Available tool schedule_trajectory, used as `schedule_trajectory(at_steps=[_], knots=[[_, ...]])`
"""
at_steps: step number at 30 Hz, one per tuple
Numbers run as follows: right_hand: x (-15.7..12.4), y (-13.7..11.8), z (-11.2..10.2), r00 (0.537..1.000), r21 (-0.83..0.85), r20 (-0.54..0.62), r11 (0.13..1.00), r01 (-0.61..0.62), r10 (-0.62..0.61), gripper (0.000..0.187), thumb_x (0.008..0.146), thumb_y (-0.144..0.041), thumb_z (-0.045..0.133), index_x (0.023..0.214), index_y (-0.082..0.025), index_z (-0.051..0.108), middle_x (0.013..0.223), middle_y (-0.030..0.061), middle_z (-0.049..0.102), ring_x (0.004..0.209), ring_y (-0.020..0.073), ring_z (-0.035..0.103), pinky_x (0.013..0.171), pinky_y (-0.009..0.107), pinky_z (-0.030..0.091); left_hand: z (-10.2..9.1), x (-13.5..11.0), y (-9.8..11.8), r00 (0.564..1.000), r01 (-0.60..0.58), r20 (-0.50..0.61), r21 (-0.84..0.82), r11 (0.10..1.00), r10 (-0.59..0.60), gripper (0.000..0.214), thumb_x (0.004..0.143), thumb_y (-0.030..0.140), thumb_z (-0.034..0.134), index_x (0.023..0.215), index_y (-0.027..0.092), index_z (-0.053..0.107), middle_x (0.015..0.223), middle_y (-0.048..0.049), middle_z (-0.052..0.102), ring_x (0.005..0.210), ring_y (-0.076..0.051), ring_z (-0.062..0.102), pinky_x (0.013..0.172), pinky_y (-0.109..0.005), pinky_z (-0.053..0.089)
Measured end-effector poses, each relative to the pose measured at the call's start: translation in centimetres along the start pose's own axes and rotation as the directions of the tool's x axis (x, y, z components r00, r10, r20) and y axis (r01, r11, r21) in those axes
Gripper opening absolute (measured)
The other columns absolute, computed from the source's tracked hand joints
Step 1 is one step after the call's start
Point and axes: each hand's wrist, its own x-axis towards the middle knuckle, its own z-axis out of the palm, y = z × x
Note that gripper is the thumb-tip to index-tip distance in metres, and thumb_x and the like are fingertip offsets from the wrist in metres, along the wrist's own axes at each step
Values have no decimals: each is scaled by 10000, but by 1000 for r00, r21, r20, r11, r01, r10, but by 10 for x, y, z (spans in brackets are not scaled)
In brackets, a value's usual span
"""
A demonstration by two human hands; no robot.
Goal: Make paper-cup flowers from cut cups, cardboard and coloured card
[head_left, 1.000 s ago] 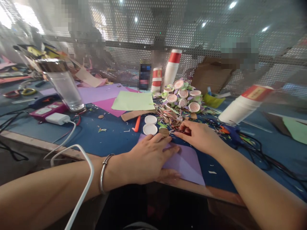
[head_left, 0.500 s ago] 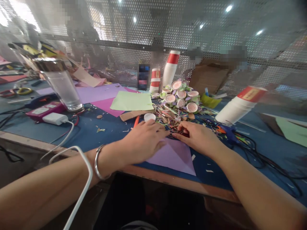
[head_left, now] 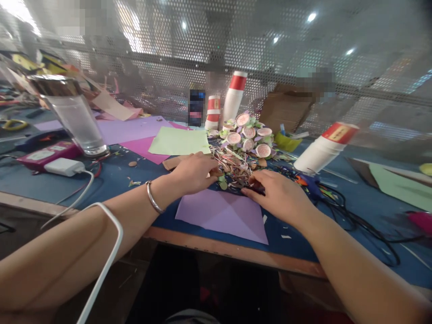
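Observation:
My left hand [head_left: 197, 171], with a silver bangle at its wrist, is at the near left edge of a heap of paper scraps [head_left: 234, 166]. Its fingers curl down and hide whatever lies under them; small green paper pieces [head_left: 222, 182] show just past the fingertips. My right hand [head_left: 275, 191] rests at the heap's near right side, thumb and fingers closed around something dark that I cannot make out. A sheet of purple paper [head_left: 221, 216] lies flat between and below the hands. Behind the heap stands a cluster of paper-cup flowers [head_left: 249, 132] with pink centres.
Stacked paper cups [head_left: 232, 105] stand at the back, and another stack [head_left: 324, 148] leans at right. A glue gun [head_left: 308, 184] with a black cord lies beside my right hand. Leftward are a glass tumbler [head_left: 76, 117], a magenta power strip [head_left: 49, 155] and light green paper [head_left: 180, 141].
My left hand has moved forward off the purple sheet to the scrap heap, covering the white round piece seen before. My right hand has barely moved. The view has shifted slightly right.

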Motion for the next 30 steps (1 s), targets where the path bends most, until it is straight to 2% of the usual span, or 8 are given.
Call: schedule_trajectory(at_steps=[5, 8, 11, 14, 17, 22, 27, 30], knots=[[-28, 10, -2, 991, 62, -127, 998, -21, 29, 220, 951, -435, 622, 958, -215, 638, 962, 67, 688, 899, 260, 658, 768, 375, 485, 0, -2, -1, 1000, 4, -17, -7, 1000, -4, 100, 893, 241, 589, 907, 180, 666, 1023, -84, 725, 982, -266, 606, 911, -416, 445], [-52, 29, -2, 982, 159, -147, 983, -96, 120, 229, 951, -458, 594, 979, -240, 658, 982, 56, 709, 845, 238, 677, 731, 362, 505, -1, -4, 1, 999, 43, -28, 13, 999, -43, 137, 900, 303, 627, 932, 173, 658, 1039, -99, 701, 1004, -285, 581, 888, -420, 449], [-69, 55, -7, 962, 158, -157, 967, -200, 225, 285, 941, -510, 560, 914, -248, 668, 906, 66, 723, 706, 230, 659, 673, 379, 500, -1, -6, 2, 997, 66, -50, 41, 997, -64, 191, 912, 349, 633, 986, 176, 666, 1068, -114, 672, 1035, -303, 560, 885, -432, 453], [-75, 77, -19, 935, 151, -154, 943, -297, 320, 320, 936, -533, 544, 865, -249, 672, 819, 82, 739, 642, 241, 664, 665, 399, 502, -2, -7, 3, 995, 83, -65, 38, 996, -80, 218, 938, 359, 597, 1012, 174, 686, 1062, -123, 656, 1041, -306, 554, 895, -445, 460], [-69, 90, -30, 914, 148, -155, 923, -354, 375, 281, 940, -478, 561, 870, -237, 688, 825, 114, 769, 672, 273, 700, 672, 407, 505, -2, -5, 0, 989, 81, -125, 6, 997, -80, 191, 958, 249, 519, 981, 169, 691, 1033, -112, 666, 1009, -267, 564, 916, -425, 459], [-44, 85, -32, 955, 103, -91, 957, -273, 282, 222, 956, -367, 541, 882, -229, 697, 771, 101, 761, 652, 262, 689, 624, 366, 470, -6, -2, -9, 957, 115, -257, -94, 989, -136, 242, 936, 151, 455, 987, 182, 689, 966, -91, 697, 973, -244, 583, 873, -388, 461], [-19, 53, -22, 993, 126, 44, 985, -115, 111, 212, 938, -367, 568, 844, -229, 700, 730, 34, 731, 628, 203, 662, 595, 317, 456, -9, -3, -15, 931, 140, -319, -141, 980, -179, 168, 939, 238, 516, 901, 187, 671, 892, -65, 705, 915, -229, 594, 819, -360, 455], [-11, 36, -15, 993, 132, 113, 991, -29, 14, 200, 933, -372, 593, 851, -224, 698, 774, 30, 725, 690, 199, 671, 627, 311, 465, -10, -4, -15, 922, 144, -336, -160, 977, -191, 151, 930, 246, 539, 871, 195, 668, 875, -54, 707, 895, -211, 604, 795, -337, 452]])
